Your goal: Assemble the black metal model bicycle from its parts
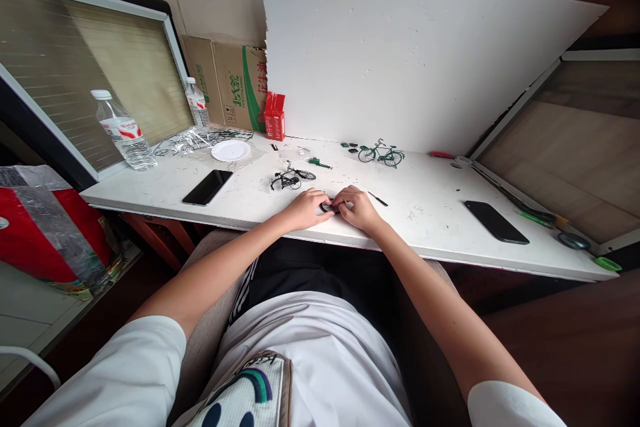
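Close to the table's front edge, my left hand [309, 209] and my right hand [354, 205] meet with fingers closed on a small black part [329, 207]. Fingers cover most of that part, so its exact kind is hidden. Just beyond my left hand stands a black model bicycle [291, 177], which looks partly assembled. A thin dark screwdriver-like tool [378, 199] lies to the right of my right hand. Farther back is a green model bicycle [381, 154], standing upright. Between the two models rests a small green piece [320, 163].
A phone [207, 187] lies left and another phone [496, 221] right. At the back left are a water bottle [125, 132], a white round lid [231, 151], a red box [275, 117] and a carton [233, 83]. A white board [400, 53] closes off the back.
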Demonstrator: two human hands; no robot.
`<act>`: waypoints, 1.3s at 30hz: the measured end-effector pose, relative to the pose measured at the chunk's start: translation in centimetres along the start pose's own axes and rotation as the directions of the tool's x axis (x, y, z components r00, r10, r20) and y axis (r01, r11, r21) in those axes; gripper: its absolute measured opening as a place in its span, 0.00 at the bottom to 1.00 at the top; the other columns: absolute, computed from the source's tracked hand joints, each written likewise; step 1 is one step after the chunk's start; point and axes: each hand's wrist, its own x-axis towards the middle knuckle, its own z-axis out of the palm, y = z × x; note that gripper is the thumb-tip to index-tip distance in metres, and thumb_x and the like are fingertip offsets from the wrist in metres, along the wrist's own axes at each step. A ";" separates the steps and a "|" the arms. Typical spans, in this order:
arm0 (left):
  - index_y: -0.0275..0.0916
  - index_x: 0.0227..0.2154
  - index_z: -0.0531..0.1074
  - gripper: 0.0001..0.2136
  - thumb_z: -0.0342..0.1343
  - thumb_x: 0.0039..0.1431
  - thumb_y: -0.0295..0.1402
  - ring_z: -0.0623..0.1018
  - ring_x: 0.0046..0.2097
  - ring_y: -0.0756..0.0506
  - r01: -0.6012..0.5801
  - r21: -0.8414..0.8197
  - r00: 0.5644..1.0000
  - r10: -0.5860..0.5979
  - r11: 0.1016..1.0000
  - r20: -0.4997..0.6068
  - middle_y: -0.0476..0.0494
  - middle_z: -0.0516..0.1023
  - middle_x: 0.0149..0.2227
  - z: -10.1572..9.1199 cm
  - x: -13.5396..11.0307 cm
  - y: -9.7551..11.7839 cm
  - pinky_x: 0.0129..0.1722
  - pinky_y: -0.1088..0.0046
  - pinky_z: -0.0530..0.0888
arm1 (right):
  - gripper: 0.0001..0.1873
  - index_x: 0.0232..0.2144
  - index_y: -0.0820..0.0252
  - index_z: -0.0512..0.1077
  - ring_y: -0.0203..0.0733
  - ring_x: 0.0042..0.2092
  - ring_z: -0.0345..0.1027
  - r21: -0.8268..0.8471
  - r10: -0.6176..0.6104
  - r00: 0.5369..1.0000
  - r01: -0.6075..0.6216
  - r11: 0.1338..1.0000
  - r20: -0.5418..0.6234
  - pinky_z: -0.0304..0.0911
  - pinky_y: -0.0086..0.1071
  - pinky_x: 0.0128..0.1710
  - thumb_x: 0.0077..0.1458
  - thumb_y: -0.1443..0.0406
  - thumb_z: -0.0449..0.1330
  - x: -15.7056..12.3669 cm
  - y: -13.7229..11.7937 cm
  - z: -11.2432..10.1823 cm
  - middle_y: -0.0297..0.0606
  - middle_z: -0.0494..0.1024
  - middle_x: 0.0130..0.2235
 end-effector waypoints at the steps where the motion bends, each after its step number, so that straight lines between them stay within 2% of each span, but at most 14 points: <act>1: 0.41 0.42 0.78 0.09 0.64 0.63 0.39 0.80 0.53 0.38 -0.002 0.001 1.000 0.002 1.000 0.003 0.40 0.83 0.47 0.0 0.0 0.0 0.56 0.58 0.76 | 0.17 0.31 0.55 0.82 0.48 0.42 0.75 -0.004 -0.003 1.000 0.003 1.000 0.004 0.70 0.43 0.48 0.53 0.76 0.56 0.0 0.0 0.0 0.38 0.85 0.36; 12: 0.41 0.45 0.77 0.11 0.62 0.65 0.41 0.79 0.56 0.37 -0.010 0.005 0.998 0.010 1.000 0.060 0.39 0.82 0.49 -0.5 0.1 -0.1 0.59 0.57 0.74 | 0.16 0.33 0.54 0.82 0.48 0.43 0.75 -0.008 0.008 0.998 -0.008 1.000 0.068 0.69 0.43 0.51 0.56 0.75 0.56 0.2 -0.6 -0.7 0.38 0.85 0.37; 17: 0.41 0.45 0.77 0.11 0.61 0.66 0.41 0.79 0.56 0.37 -0.003 -0.012 0.998 0.004 1.000 0.060 0.38 0.82 0.50 -0.6 0.1 0.0 0.60 0.57 0.74 | 0.15 0.33 0.55 0.80 0.47 0.41 0.74 -0.007 0.043 0.999 -0.043 0.999 0.031 0.69 0.41 0.47 0.54 0.76 0.56 0.1 -0.1 0.0 0.38 0.83 0.36; 22: 0.41 0.44 0.78 0.10 0.60 0.66 0.40 0.79 0.56 0.37 -0.005 -0.026 0.998 0.007 1.000 0.062 0.39 0.83 0.49 -0.8 0.1 0.1 0.61 0.56 0.74 | 0.16 0.33 0.55 0.81 0.50 0.42 0.72 -0.076 0.013 1.000 -0.013 0.997 -0.007 0.68 0.44 0.48 0.56 0.75 0.56 0.1 0.3 0.1 0.39 0.83 0.36; 29: 0.41 0.44 0.79 0.10 0.60 0.67 0.40 0.79 0.56 0.37 -0.018 -0.014 0.998 0.019 1.000 0.058 0.39 0.83 0.49 -0.8 0.1 0.3 0.60 0.57 0.74 | 0.16 0.32 0.54 0.82 0.49 0.43 0.73 -0.063 0.008 1.000 -0.009 0.998 -0.012 0.69 0.46 0.51 0.58 0.74 0.56 0.0 0.3 0.0 0.39 0.84 0.36; 39: 0.41 0.44 0.80 0.10 0.58 0.68 0.40 0.79 0.54 0.37 -0.016 0.004 0.997 0.016 1.000 0.070 0.40 0.83 0.47 -1.0 0.1 0.4 0.58 0.57 0.75 | 0.16 0.32 0.54 0.82 0.50 0.43 0.72 -0.055 -0.022 0.999 0.024 0.998 0.042 0.69 0.44 0.48 0.56 0.75 0.57 0.3 -0.1 -0.4 0.39 0.84 0.35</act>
